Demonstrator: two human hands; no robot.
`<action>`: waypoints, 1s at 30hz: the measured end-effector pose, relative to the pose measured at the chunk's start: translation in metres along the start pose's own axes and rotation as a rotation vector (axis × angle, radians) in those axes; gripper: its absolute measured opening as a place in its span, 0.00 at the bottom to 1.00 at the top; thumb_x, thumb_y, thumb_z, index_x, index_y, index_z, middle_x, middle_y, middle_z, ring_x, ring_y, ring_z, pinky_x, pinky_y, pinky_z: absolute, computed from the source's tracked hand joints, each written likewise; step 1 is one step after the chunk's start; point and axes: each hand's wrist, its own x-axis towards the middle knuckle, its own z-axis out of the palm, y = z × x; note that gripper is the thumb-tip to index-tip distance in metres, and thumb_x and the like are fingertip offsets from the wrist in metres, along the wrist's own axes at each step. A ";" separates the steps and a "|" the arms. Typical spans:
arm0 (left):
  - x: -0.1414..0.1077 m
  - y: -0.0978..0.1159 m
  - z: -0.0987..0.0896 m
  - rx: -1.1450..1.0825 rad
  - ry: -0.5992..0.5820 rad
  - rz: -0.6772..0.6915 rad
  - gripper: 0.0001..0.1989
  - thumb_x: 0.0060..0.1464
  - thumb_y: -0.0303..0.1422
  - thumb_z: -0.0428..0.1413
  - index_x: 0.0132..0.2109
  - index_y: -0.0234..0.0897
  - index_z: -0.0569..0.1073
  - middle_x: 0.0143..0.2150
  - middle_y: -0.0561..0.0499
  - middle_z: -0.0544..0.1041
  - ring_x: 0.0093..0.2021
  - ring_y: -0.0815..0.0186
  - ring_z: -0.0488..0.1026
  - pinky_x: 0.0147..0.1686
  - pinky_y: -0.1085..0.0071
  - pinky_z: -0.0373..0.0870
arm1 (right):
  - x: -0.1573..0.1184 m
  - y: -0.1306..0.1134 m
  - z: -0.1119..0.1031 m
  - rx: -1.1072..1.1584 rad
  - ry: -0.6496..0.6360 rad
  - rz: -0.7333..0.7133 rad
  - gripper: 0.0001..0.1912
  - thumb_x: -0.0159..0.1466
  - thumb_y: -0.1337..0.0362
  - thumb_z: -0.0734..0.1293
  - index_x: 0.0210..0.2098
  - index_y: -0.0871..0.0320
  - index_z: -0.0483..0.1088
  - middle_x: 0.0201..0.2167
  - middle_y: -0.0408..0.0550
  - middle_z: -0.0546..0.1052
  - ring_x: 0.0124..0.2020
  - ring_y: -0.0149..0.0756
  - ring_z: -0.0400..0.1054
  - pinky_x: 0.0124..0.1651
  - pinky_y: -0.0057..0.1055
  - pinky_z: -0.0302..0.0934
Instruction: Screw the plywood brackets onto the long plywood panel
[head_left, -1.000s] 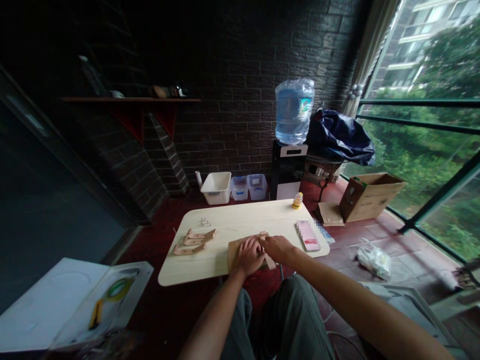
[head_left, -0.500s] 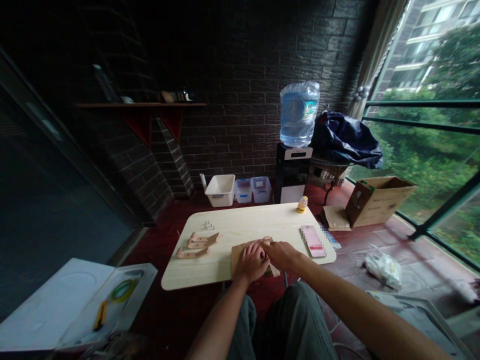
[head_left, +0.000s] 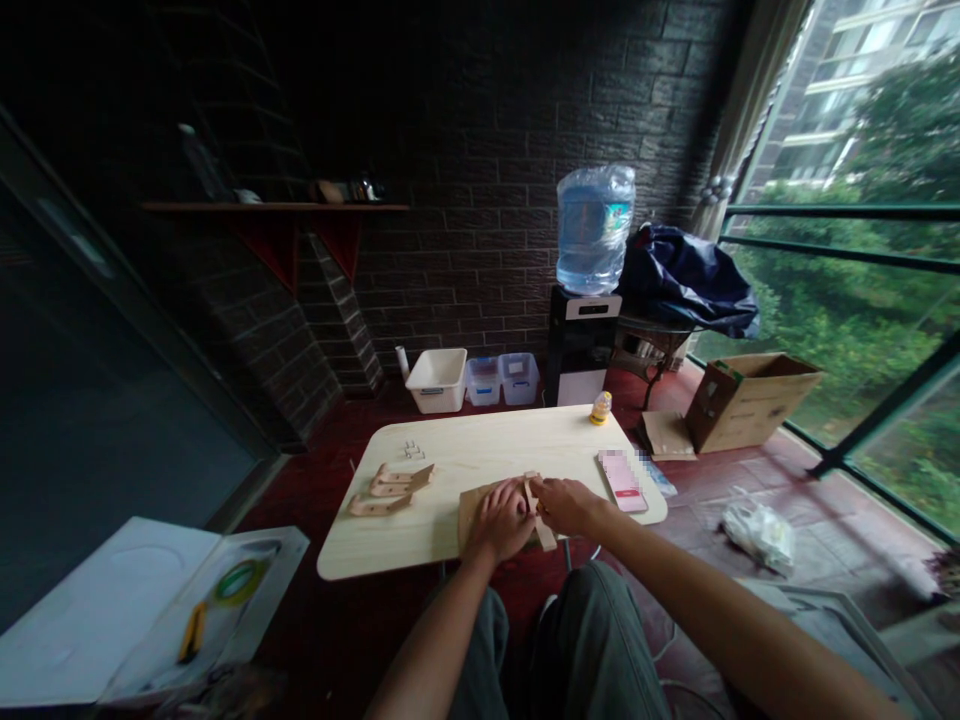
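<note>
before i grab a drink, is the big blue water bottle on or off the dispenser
On: the blue water bottle sits atop the black dispenser. Its fill level I cannot tell through the wrinkled plastic.

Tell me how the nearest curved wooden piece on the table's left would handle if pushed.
The curved wooden piece would probably stay stiff, since it looks like solid wood. Its bent shape makes free rolling unlikely. It may slide fairly easily, as the tabletop looks smooth.
</note>
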 end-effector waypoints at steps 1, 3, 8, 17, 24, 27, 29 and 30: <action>0.000 0.000 0.000 0.007 0.002 -0.005 0.09 0.63 0.41 0.50 0.41 0.43 0.71 0.66 0.51 0.65 0.69 0.59 0.54 0.69 0.54 0.50 | 0.001 0.000 -0.001 -0.004 -0.003 -0.019 0.21 0.66 0.68 0.61 0.58 0.60 0.63 0.49 0.61 0.78 0.50 0.45 0.75 0.46 0.35 0.68; -0.001 0.000 -0.001 0.011 0.016 0.014 0.09 0.63 0.40 0.50 0.42 0.43 0.71 0.66 0.51 0.66 0.70 0.59 0.54 0.69 0.54 0.49 | 0.004 0.000 -0.002 -0.038 0.003 -0.036 0.18 0.67 0.69 0.60 0.56 0.59 0.66 0.49 0.59 0.78 0.50 0.44 0.75 0.46 0.35 0.68; -0.002 -0.002 -0.002 0.019 0.027 0.033 0.10 0.62 0.40 0.51 0.47 0.44 0.71 0.67 0.50 0.64 0.70 0.59 0.54 0.69 0.55 0.50 | 0.010 -0.003 -0.005 -0.077 -0.018 0.007 0.17 0.67 0.67 0.62 0.55 0.63 0.67 0.46 0.62 0.79 0.49 0.46 0.75 0.46 0.36 0.68; -0.002 0.001 -0.004 0.016 0.024 0.027 0.08 0.62 0.39 0.51 0.44 0.43 0.71 0.66 0.50 0.66 0.70 0.59 0.54 0.69 0.55 0.49 | 0.013 0.002 0.000 -0.068 -0.006 -0.057 0.20 0.66 0.67 0.63 0.58 0.61 0.64 0.50 0.60 0.78 0.48 0.47 0.76 0.46 0.40 0.69; -0.001 0.004 -0.007 0.015 -0.005 0.023 0.09 0.62 0.41 0.51 0.42 0.43 0.71 0.66 0.51 0.65 0.70 0.59 0.53 0.69 0.54 0.49 | 0.008 -0.001 0.006 -0.070 -0.009 0.052 0.20 0.68 0.65 0.61 0.57 0.65 0.64 0.47 0.64 0.78 0.48 0.48 0.76 0.45 0.37 0.69; -0.002 0.004 -0.007 0.004 -0.009 0.017 0.10 0.63 0.42 0.49 0.42 0.43 0.71 0.67 0.51 0.65 0.70 0.59 0.53 0.69 0.53 0.49 | 0.003 -0.002 0.002 -0.064 -0.008 0.029 0.22 0.68 0.65 0.61 0.60 0.64 0.62 0.46 0.62 0.79 0.48 0.47 0.75 0.45 0.37 0.69; -0.003 0.003 -0.007 0.003 -0.004 0.011 0.10 0.63 0.41 0.49 0.42 0.43 0.71 0.67 0.51 0.65 0.70 0.59 0.53 0.69 0.54 0.49 | 0.002 -0.002 0.001 -0.074 -0.002 -0.011 0.21 0.67 0.67 0.61 0.59 0.63 0.63 0.48 0.61 0.79 0.49 0.47 0.75 0.45 0.37 0.69; -0.003 0.003 -0.007 0.005 -0.001 0.011 0.10 0.63 0.41 0.50 0.42 0.43 0.71 0.66 0.51 0.65 0.70 0.59 0.53 0.69 0.54 0.49 | 0.002 -0.002 0.001 -0.083 -0.002 -0.026 0.20 0.66 0.68 0.62 0.58 0.62 0.64 0.49 0.61 0.78 0.49 0.47 0.75 0.45 0.37 0.69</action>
